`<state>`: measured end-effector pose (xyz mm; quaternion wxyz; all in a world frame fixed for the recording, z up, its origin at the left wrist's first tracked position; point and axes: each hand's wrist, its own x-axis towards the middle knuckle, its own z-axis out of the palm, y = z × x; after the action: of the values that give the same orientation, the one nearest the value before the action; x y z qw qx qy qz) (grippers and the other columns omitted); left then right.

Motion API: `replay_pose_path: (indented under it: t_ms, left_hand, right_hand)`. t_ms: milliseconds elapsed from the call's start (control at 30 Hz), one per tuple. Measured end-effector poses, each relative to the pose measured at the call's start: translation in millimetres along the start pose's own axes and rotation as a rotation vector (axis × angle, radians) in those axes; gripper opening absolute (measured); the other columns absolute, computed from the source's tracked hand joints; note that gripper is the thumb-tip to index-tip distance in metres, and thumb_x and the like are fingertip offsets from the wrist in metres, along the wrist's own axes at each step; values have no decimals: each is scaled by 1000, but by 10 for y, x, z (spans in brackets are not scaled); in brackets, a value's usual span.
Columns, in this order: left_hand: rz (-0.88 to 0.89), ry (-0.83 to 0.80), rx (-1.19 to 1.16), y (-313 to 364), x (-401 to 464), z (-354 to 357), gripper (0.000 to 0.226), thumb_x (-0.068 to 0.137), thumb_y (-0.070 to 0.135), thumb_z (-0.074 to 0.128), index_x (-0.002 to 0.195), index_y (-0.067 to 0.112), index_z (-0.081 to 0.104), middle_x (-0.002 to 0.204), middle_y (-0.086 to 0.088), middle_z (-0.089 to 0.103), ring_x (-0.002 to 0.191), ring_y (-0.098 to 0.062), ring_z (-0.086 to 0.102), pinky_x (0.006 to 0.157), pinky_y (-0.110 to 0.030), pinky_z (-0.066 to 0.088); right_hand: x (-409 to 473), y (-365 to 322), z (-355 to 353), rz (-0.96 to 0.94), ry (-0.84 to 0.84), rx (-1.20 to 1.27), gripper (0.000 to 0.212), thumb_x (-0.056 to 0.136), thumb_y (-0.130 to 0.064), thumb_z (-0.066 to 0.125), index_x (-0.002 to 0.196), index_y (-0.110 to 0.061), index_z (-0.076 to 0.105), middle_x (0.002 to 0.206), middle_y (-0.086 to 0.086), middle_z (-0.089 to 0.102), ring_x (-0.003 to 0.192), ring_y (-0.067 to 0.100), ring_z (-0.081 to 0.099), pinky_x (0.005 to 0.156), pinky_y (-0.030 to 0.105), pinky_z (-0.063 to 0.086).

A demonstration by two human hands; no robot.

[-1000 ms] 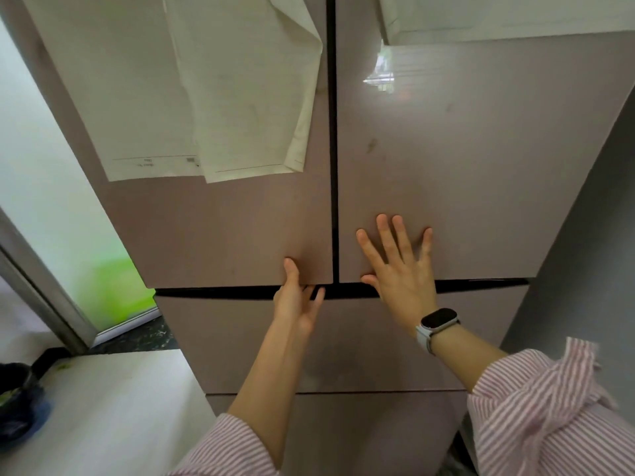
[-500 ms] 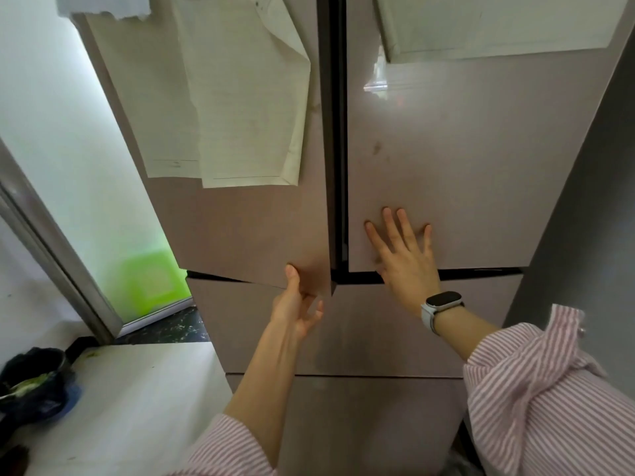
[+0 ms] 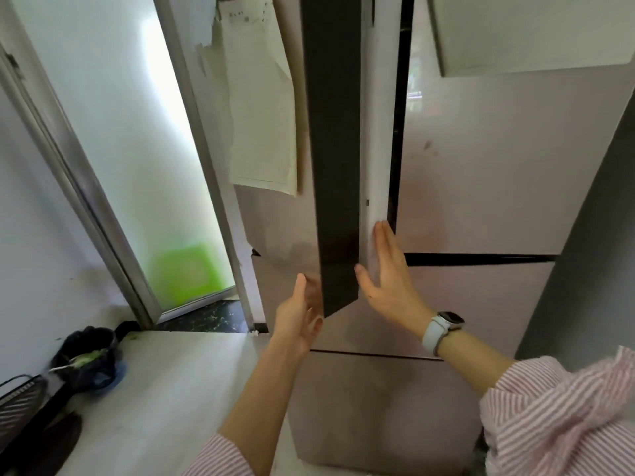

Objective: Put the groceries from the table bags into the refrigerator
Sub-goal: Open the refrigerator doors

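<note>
Left of the refrigerator point(image 3: 481, 201), a dark bag point(image 3: 91, 355) sits on the pale counter point(image 3: 165, 389). Papers point(image 3: 261, 115) hang on the refrigerator's left door point(image 3: 335, 149), which stands swung out, edge toward the camera. The left hand point(image 3: 300, 312), fingers straight, touches that door's bottom corner. The right hand point(image 3: 388, 280), wearing a watch point(image 3: 441, 326), lies flat and open against the door's inner side. No groceries are in view.

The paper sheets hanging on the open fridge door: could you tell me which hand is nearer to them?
Left. The left hand is at the door's bottom corner, below the paper sheets. The right hand lies on the door's inner side, across its dark edge from them.
</note>
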<state>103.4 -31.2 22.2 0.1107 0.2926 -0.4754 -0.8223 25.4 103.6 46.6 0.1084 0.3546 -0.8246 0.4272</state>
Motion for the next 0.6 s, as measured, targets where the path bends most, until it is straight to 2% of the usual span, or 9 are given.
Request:
replay_pose_path:
  t_ms: [100,167,233,300,367,433,500,600]
  left_hand:
    - [160,70,150,24,-237,-362,51,88,44,54,128,13,49,123,-9,59,111,-22,56,92,-35,47]
    - [334,164,280,86,-391,-546,49,91,34,55,135,15,43,135,-6,51,120,-20,49,101,-35,41]
    - [591,278,429,160,-546,-680,43,93,23,53,135,19,43,139,-2,46,122,-15,45,98,-29,39]
    - [940,344,605,213,-684,-796,45,91,18,50,135,22,41,138,-2,43,124,-14,42,103,-29,38]
    - [1230,374,826,242,-757,-909,50,87,17,47,137,19,39,138,-6,39,128,-17,37,108,-25,30]
    - [1422,387,1052,270,-769,-997,51,85,18,45,136,15,39,140,-8,36,130,-21,35,109,-27,28]
    - [1455,363,1202,310,-772,-1069,53,85,19,45,137,15,37,144,-9,35,133,-24,32,109,-36,29]
    - [1314,377,1282,398,-727,-1264,56,87,27,42,140,16,31,149,-9,30,138,-23,23,109,-38,25]
  right_hand:
    - [-236,-262,264,-54,97,-28,73,92,-28,46,142,-26,-6,153,-6,-11,140,12,-6,109,27,1]
    - [-372,-394,371,-98,101,-60,69,87,-33,42,141,-29,0,150,-8,-9,140,15,-3,109,29,4]
    - [-479,-489,418,-174,94,-80,64,85,-35,39,142,-26,12,151,-5,1,140,19,6,110,30,10]
    - [-544,-538,449,-277,141,-128,62,85,-28,39,143,-19,21,152,0,15,139,17,15,111,34,20]
    - [-567,-651,490,-236,182,-113,63,87,-21,42,144,-17,15,152,2,14,140,14,12,113,30,18]
    - [-562,-820,563,-113,102,-32,68,91,-15,45,144,-18,1,153,-4,0,141,11,1,112,22,6]
    - [-579,-944,667,-124,-27,-33,74,92,-15,46,141,-20,-9,148,-11,-8,139,6,-4,110,20,3]
    - [-605,-1080,786,-232,-87,-81,75,92,-15,47,138,-23,-11,147,-10,-7,136,3,0,110,20,7]
